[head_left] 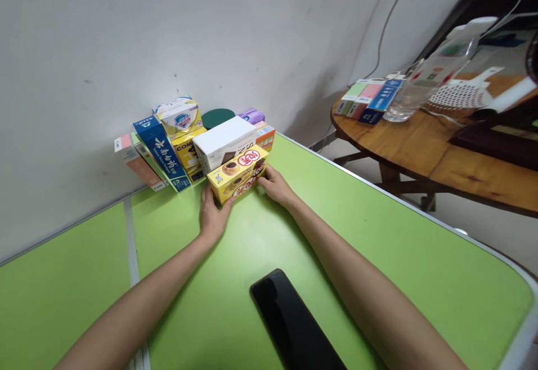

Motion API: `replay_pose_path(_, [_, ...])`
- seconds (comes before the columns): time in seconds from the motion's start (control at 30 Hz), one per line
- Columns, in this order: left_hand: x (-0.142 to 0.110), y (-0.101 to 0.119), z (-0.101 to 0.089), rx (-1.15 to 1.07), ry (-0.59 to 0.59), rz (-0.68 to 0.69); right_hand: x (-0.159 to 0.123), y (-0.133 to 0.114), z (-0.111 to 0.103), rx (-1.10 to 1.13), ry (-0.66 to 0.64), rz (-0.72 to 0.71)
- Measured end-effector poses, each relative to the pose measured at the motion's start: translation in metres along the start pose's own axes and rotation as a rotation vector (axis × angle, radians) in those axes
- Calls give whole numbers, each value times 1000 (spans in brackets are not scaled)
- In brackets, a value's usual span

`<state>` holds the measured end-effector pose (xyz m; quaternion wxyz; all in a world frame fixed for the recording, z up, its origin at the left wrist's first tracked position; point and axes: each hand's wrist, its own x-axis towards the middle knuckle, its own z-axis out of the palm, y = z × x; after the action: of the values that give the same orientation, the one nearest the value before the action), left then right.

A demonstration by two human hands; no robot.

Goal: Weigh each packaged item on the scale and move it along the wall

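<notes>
A yellow snack box (pixel 239 175) with red lettering and pictures of round filled biscuits stands on the green table. My left hand (pixel 213 213) grips its left end and my right hand (pixel 275 185) its right end. Right behind it is a white box (pixel 225 137). An orange-and-white box (pixel 265 137), a purple pack (pixel 251 115) and a dark green round lid (pixel 218 118) are farther back. To the left lean a blue toothpaste box (pixel 162 154) and a pink-and-white box (pixel 140 162). A soap pack (pixel 179 116) sits on a yellow box (pixel 188 151).
A black phone (pixel 294 319) lies on the green table (pixel 378 258) near me. The wall (pixel 252 33) borders the table's far side. On a wooden table (pixel 420 151) at right are several toothpaste boxes (pixel 370 98), a clear plastic jug (pixel 437 73) and a white perforated basket (pixel 460 92).
</notes>
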<state>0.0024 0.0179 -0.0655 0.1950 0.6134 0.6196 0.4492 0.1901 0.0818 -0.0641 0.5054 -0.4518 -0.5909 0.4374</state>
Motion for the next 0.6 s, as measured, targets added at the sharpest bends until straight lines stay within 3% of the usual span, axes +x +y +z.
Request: replay_pose_path(0.6, [-3, 1, 1, 65, -58, -24, 3, 6, -1, 21, 48, 24])
